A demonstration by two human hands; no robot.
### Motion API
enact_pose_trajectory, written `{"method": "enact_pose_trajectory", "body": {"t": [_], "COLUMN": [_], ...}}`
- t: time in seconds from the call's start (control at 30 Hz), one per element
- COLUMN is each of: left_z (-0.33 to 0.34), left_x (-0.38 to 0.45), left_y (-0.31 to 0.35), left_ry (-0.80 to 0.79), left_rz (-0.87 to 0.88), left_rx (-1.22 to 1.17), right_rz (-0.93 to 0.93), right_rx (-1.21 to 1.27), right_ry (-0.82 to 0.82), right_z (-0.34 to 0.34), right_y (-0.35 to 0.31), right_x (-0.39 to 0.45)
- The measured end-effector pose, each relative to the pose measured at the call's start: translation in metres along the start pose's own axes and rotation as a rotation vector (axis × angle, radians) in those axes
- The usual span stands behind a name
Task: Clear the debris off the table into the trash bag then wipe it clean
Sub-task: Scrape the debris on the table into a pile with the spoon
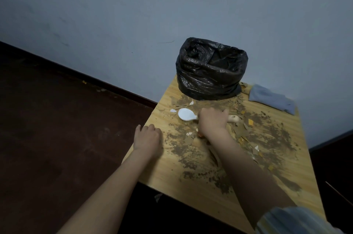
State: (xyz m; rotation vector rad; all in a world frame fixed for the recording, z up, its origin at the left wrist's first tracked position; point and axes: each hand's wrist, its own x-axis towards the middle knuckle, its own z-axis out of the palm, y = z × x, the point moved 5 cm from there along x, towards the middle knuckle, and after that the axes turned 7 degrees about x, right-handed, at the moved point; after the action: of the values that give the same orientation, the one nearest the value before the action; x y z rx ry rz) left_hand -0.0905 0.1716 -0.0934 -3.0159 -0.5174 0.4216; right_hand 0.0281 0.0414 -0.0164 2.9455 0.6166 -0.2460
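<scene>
Small light wooden table (160,169) set against a pale blue-grey wall (133,14), dark reddish-brown floor (47,128) off its left edge. At the far left corner, a crumpled black plastic trash bag (211,69), standing upright, mouth open. At the far right corner, a folded grey-blue cloth (271,99), lying flat, just beside the bag. Across the middle and toward the right edge, scattered brown dirt and crumbled debris (265,134), mixed with torn bits of brown cardboard, small yellow-orange chips and a few white shards. Near the bag's base, a white plastic spoon (186,114), bowl pointing toward the left edge, handle running under the right hand (212,121). Right hand palm down over the debris, fingers curled around the spoon's handle; a pale wooden piece (233,118) poking out just beyond its knuckles. Left hand (147,138) resting palm down at the left edge, fingers loosely bent over the rim, holding nothing. Striped grey sleeve (298,220) at the near right corner.
</scene>
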Motion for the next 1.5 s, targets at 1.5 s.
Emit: {"method": "enact_pose_trajectory", "body": {"t": [1.5], "left_z": [0.004], "left_x": [-0.013], "left_y": [0.009], "left_ry": [-0.069], "left_rz": [-0.065], "left_rx": [-0.041], "right_rz": [-0.135], "right_rx": [-0.043], "right_ry": [0.016], "right_z": [0.014], "right_y": [0.049], "right_x": [-0.072]}}
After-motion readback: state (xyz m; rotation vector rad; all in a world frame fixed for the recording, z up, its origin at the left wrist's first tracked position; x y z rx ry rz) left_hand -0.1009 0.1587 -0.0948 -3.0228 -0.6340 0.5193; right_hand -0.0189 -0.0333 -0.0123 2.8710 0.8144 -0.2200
